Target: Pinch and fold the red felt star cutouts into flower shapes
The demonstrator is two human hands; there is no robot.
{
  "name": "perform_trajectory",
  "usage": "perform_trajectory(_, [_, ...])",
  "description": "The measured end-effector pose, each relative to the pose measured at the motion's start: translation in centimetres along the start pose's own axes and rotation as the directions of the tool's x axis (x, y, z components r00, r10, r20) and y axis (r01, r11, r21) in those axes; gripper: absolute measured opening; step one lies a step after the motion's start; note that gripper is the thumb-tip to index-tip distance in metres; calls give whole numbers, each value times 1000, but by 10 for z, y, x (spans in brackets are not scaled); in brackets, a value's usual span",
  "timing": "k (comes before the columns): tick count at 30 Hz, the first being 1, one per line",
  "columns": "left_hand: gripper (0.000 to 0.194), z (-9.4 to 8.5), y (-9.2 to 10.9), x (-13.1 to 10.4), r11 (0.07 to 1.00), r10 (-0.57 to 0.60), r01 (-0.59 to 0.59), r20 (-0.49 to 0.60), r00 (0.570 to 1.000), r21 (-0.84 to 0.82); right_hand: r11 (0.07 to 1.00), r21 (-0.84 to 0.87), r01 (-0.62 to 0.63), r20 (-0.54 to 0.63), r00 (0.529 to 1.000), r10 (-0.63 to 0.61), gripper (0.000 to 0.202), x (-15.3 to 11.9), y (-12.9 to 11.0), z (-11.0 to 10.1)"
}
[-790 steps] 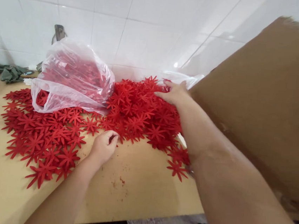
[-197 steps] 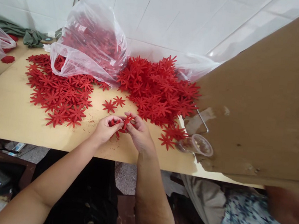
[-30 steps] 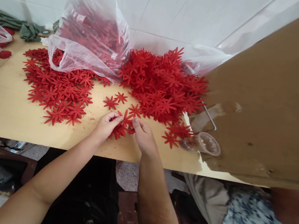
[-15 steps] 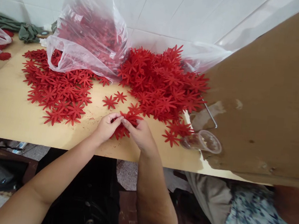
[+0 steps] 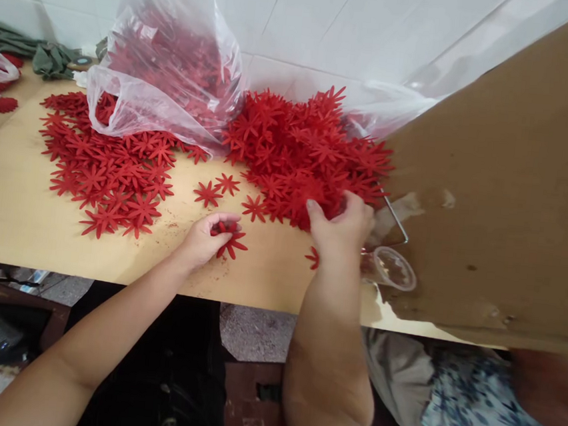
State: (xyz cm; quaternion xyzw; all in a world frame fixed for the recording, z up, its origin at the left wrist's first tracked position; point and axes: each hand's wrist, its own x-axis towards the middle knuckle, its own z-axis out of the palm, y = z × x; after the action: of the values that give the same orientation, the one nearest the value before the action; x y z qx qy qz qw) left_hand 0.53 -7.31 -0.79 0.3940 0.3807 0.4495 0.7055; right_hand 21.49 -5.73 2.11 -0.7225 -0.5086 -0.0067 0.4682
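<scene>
In the head view, the left hand (image 5: 206, 239) pinches a red flower cutout (image 5: 233, 243). At its three o'clock the right hand (image 5: 343, 231), thumb and fingers spread, perhaps touches a red pile (image 5: 295, 147). Cardboard (image 5: 507, 194) blocks that hand's three o'clock; a clear cup (image 5: 381, 270) sits at four.

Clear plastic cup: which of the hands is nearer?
Right. The right hand is just left of the clear plastic cup, at the red pile; the left hand is farther left, holding a red flower.
</scene>
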Motion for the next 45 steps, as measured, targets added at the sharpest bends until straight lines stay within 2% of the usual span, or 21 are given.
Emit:
perform_trajectory(2, [24, 0, -2, 3, 1000, 9, -10, -40, 999, -20, 987, -160, 5, -77, 997, -18, 60, 3, -6, -9])
perform_trajectory(3, [23, 0, -3, 4, 999, 23, -24, -54, 998, -24, 988, -156, 9, -84, 996, -22, 62, -1, -12, -12])
perform_trajectory(5, [22, -1, -3, 5, 998, 52, -54, -63, 997, -22, 999, 29, 37, 33, 999, -38, 56, -20, -26, -10])
perform_trajectory(6, [21, -1, -3, 5, 998, 64, -65, -66, 996, -18, 984, 179, 1, 164, 986, -31, 52, -33, -33, -6])
perform_trajectory(7, [21, -1, -3, 5, 997, 76, -77, -72, 994, -14, 943, 321, -89, 317, 948, -19, 51, -46, -40, 0])
perform_trajectory(9, [20, -1, -1, 4, 994, 111, -112, -104, 988, -4, 838, 453, -304, 569, 822, -9, 52, -73, -50, 15])
perform_trajectory(10, [20, -1, 0, 3, 991, 131, -132, -126, 983, -1, 790, 480, -381, 630, 777, -8, 50, -84, -54, 23])
perform_trajectory(11, [20, -2, 1, 2, 989, 150, -151, -144, 978, 1, 749, 501, -433, 659, 752, -6, 46, -92, -57, 30])
perform_trajectory(12, [20, -2, 2, 2, 986, 164, -166, -153, 974, 0, 712, 525, -467, 664, 747, 0, 42, -97, -60, 35])
perform_trajectory(16, [22, -3, 5, -1, 982, 188, -188, -131, 973, 10, 620, 602, -503, 624, 781, 27, 27, -99, -64, 43])
perform_trajectory(20, [23, -2, 3, -2, 982, 181, -177, -63, 981, 64, 588, 622, -517, 564, 817, 122, 20, -96, -61, 45])
perform_trajectory(22, [24, -2, 2, -1, 982, 170, -163, -64, 983, 98, 588, 625, -513, 535, 830, 157, 19, -97, -59, 47])
perform_trajectory(27, [26, -2, -1, 0, 982, 173, -165, -88, 981, 95, 654, 602, -458, 490, 859, 150, 20, -101, -56, 50])
perform_trajectory(32, [27, -1, -1, 0, 989, 143, -141, -38, 989, 52, 708, 570, -416, 462, 875, 142, 21, -101, -55, 50])
perform_trajectory(38, [27, 1, 0, -1, 990, 135, -135, 5, 991, 25, 720, 574, -390, 418, 896, 153, 23, -102, -54, 50])
perform_trajectory(42, [22, 1, 0, -1, 990, 136, -137, 28, 990, 21, 783, 520, -341, 375, 915, 150, 28, -101, -54, 48])
perform_trajectory(45, [20, 0, -2, 1, 989, 144, -144, 27, 989, 19, 788, 504, -354, 386, 908, 161, 32, -100, -54, 46])
